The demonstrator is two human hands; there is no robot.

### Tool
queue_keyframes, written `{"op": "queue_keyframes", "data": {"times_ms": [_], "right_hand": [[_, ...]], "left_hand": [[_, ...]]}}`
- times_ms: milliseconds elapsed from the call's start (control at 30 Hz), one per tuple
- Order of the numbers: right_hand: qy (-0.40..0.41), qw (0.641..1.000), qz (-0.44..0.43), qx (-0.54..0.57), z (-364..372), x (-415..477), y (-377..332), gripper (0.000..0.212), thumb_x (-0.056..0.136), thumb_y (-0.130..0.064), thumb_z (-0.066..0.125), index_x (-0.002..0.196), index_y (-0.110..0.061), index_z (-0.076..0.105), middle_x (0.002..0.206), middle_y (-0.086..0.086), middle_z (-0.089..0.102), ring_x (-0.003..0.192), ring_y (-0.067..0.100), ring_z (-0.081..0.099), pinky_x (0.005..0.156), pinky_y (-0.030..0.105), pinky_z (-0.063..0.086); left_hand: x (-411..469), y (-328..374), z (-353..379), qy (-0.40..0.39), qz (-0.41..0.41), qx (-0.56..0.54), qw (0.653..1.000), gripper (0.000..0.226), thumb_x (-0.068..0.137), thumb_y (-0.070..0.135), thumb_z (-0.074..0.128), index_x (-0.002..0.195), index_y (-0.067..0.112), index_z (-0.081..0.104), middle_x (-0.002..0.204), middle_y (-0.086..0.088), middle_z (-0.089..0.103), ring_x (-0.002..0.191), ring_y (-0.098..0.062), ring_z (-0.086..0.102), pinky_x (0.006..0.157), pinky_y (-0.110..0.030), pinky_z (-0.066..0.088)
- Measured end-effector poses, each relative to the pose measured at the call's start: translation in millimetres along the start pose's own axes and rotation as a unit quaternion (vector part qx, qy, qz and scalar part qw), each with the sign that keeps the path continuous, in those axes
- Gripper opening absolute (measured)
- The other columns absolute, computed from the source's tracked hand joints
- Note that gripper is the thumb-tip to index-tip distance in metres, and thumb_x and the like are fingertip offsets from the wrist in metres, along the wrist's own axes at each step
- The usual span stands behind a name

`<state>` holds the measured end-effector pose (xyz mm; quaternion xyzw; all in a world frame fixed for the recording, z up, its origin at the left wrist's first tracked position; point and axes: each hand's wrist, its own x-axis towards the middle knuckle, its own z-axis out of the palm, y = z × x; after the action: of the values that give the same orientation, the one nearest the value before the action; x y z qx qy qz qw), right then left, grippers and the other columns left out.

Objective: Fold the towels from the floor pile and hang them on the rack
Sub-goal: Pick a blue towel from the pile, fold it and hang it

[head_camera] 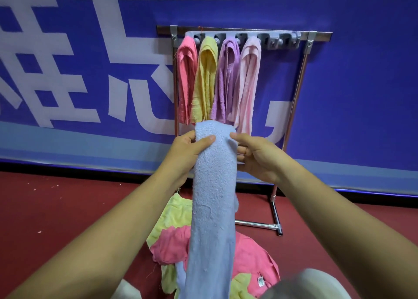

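A light blue towel (pixel 213 199), folded into a long narrow strip, hangs down in front of me. My left hand (pixel 188 150) grips its upper left edge, thumb across the front. My right hand (pixel 255 154) pinches its upper right edge. Behind it stands the metal rack (pixel 300 77), whose grey hook bar (pixel 274 41) carries a coral pink towel (pixel 186 77), a yellow towel (pixel 204 81), a purple towel (pixel 226 79) and a pale pink towel (pixel 247 81). The floor pile (pixel 251 260) of pink and yellow towels lies below, partly hidden by the blue strip.
The rack's right-hand hooks (pixel 285 42) hold nothing. Its foot bar (pixel 274 219) rests on the red floor (pixel 56 208) to the right of the pile. A blue banner wall (pixel 362 95) with white lettering stands directly behind the rack. My knees show at the bottom edge.
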<state>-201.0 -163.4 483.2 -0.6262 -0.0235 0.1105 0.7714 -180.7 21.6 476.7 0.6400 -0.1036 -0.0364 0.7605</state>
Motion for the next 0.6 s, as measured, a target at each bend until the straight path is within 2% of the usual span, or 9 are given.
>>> {"op": "queue_keyframes", "data": {"times_ms": [67, 133, 267, 300, 367, 433, 500, 600], "right_hand": [[0.005, 1.0, -0.014, -0.014, -2.2, -2.0, 6.3, 0.031, 0.094, -0.016, 0.066, 0.115, 0.007, 0.066, 0.102, 0.016, 0.071, 0.091, 0.028, 0.066, 0.101, 0.049, 0.049], [0.026, 0.998, -0.03, -0.039, -1.3, -3.4, 7.9, 0.036, 0.092, -0.011, 0.068, 0.119, 0.012, 0.063, 0.108, 0.018, 0.069, 0.099, 0.031, 0.063, 0.106, 0.052, 0.046], [0.067, 0.994, -0.069, -0.053, 4.5, -1.9, 2.0, 0.031, 0.093, -0.013, 0.068, 0.116, 0.008, 0.065, 0.104, 0.016, 0.072, 0.096, 0.029, 0.068, 0.097, 0.049, 0.053], [0.077, 0.993, -0.077, -0.042, 5.3, -1.1, -0.4, 0.029, 0.093, -0.013, 0.069, 0.115, 0.005, 0.066, 0.103, 0.016, 0.073, 0.095, 0.028, 0.069, 0.095, 0.048, 0.054], [0.101, 0.992, -0.081, -0.003, 5.7, 1.3, -6.1, 0.022, 0.092, -0.013, 0.069, 0.109, 0.0, 0.067, 0.099, 0.016, 0.072, 0.091, 0.03, 0.068, 0.089, 0.046, 0.054], [0.123, 0.989, -0.071, 0.043, 3.7, 3.5, -10.5, 0.018, 0.091, -0.011, 0.069, 0.107, -0.002, 0.065, 0.098, 0.018, 0.065, 0.088, 0.034, 0.055, 0.081, 0.043, 0.05], [0.127, 0.987, -0.055, 0.076, -1.2, 5.5, -10.9, 0.026, 0.091, -0.01, 0.068, 0.114, 0.001, 0.065, 0.1, 0.019, 0.058, 0.093, 0.032, 0.043, 0.08, 0.041, 0.049], [0.136, 0.986, -0.031, 0.086, -12.2, 4.9, -9.4, 0.031, 0.093, -0.008, 0.065, 0.119, 0.008, 0.065, 0.099, 0.017, 0.061, 0.093, 0.03, 0.046, 0.078, 0.036, 0.053]], "left_hand": [[0.2, 0.6, 0.8, 0.008, -0.001, -0.004, 1.0, 0.019, 0.092, 0.012, 0.067, 0.11, 0.006, 0.07, 0.1, -0.013, 0.076, 0.084, -0.023, 0.072, 0.069, -0.031, 0.06], [1.1, -0.4, 0.1, 0.012, -0.007, 0.005, 1.0, 0.021, 0.093, 0.013, 0.066, 0.112, 0.005, 0.07, 0.1, -0.012, 0.076, 0.085, -0.022, 0.072, 0.067, -0.029, 0.058], [-2.7, -9.7, -3.1, -0.034, -0.049, -0.031, 0.998, 0.025, 0.097, 0.02, 0.061, 0.116, 0.004, 0.068, 0.108, -0.013, 0.075, 0.101, -0.024, 0.072, 0.087, -0.032, 0.056], [-5.1, -13.3, -4.6, -0.044, -0.06, -0.041, 0.996, 0.025, 0.096, 0.02, 0.061, 0.114, 0.004, 0.068, 0.108, -0.014, 0.075, 0.101, -0.023, 0.072, 0.087, -0.032, 0.056], [-7.4, -22.0, -8.1, -0.051, -0.055, -0.024, 0.997, 0.02, 0.096, 0.017, 0.061, 0.107, 0.004, 0.07, 0.103, -0.013, 0.076, 0.094, -0.022, 0.072, 0.076, -0.028, 0.057], [-5.9, -25.9, -12.0, -0.042, -0.022, 0.002, 0.999, 0.016, 0.095, 0.014, 0.062, 0.105, 0.007, 0.072, 0.099, -0.009, 0.076, 0.086, -0.019, 0.071, 0.07, -0.027, 0.055], [0.5, -23.4, -12.0, -0.029, 0.003, -0.002, 1.0, 0.017, 0.094, 0.011, 0.063, 0.107, 0.007, 0.072, 0.099, -0.007, 0.076, 0.087, -0.018, 0.07, 0.073, -0.029, 0.055], [12.3, -11.6, -0.3, -0.032, 0.01, -0.007, 0.999, 0.022, 0.092, 0.009, 0.065, 0.113, 0.006, 0.071, 0.104, -0.006, 0.074, 0.091, -0.017, 0.068, 0.076, -0.026, 0.054]]}}
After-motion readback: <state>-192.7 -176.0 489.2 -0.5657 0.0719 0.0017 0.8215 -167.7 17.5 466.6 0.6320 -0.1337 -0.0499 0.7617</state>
